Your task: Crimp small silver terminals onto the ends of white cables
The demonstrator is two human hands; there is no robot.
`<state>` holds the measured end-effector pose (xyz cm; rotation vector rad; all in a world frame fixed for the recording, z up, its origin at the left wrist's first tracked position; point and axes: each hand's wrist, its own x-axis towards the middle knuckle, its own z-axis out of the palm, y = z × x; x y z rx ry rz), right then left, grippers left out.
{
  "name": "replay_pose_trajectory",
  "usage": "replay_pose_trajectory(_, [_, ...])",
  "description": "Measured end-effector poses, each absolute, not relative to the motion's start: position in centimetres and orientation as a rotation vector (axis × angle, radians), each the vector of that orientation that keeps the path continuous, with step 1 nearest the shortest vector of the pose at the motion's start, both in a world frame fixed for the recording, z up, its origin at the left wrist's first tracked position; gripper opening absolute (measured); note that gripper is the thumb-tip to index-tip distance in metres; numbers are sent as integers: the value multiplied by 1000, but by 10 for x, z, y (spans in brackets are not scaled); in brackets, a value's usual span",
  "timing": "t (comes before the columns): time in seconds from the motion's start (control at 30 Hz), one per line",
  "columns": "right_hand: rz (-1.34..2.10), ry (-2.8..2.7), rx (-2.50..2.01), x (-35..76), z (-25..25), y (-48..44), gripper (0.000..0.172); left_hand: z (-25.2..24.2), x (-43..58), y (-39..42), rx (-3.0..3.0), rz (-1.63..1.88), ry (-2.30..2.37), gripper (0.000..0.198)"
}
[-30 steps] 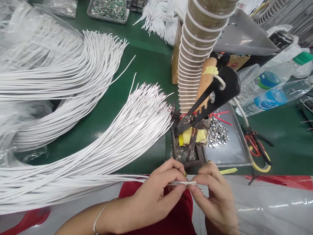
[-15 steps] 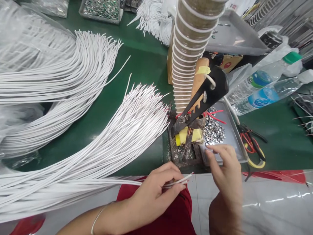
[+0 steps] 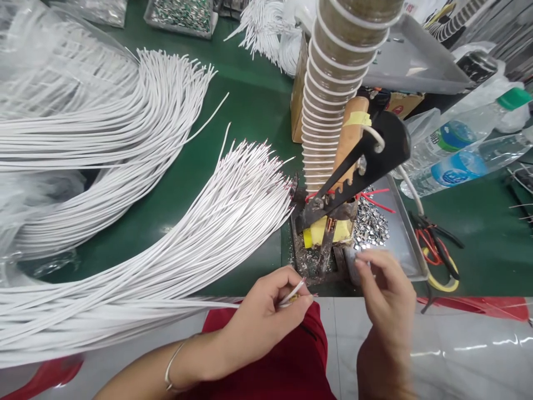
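Observation:
My left hand (image 3: 266, 319) is closed around a few white wires (image 3: 295, 290), whose tips poke out between thumb and fingers near the table's front edge. My right hand (image 3: 389, 294) is pinched, thumb against forefinger, just in front of the metal tray (image 3: 410, 244); anything in the pinch is too small or hidden to name. Small shiny metal pieces (image 3: 372, 225) lie heaped in that tray. Between and beyond both hands stands a soldering iron with a wooden handle (image 3: 350, 150), fixed on a dark metal stand (image 3: 297, 244). A large bundle of white wires (image 3: 233, 205) lies left of it.
A ribbed hose (image 3: 333, 100) rises behind the stand. Pliers (image 3: 441, 244) and a yellow tape roll (image 3: 447, 283) lie right of the tray. Two plastic bottles (image 3: 462, 166) stand tilted farther back. More white wires (image 3: 158, 128) cover the left, with a tray of small parts (image 3: 181, 16) behind.
The wire tips in my left hand now point more upward, and the fingers have curled in. My right hand stays near the tray, still pinched. The whole view has shifted slightly.

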<state>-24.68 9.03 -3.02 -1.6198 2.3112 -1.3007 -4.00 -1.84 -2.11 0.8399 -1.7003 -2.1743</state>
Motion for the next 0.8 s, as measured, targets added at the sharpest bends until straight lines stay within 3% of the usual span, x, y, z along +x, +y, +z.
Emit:
replay_pose_trajectory(0.13, [-1439,2002,-1686,-219,-28,100,27,-21,-42,-22,800,-2141,-1658,14])
replay_pose_trajectory(0.33, [-1392,1861,-1776,-197,-29,101,35,-16,-47,-23,713,-2245,-1497,15])
replay_pose_trajectory(0.8, [-1378,2047,-1964,-194,-35,99,29,-17,-53,-28,742,-2274,-1367,13])
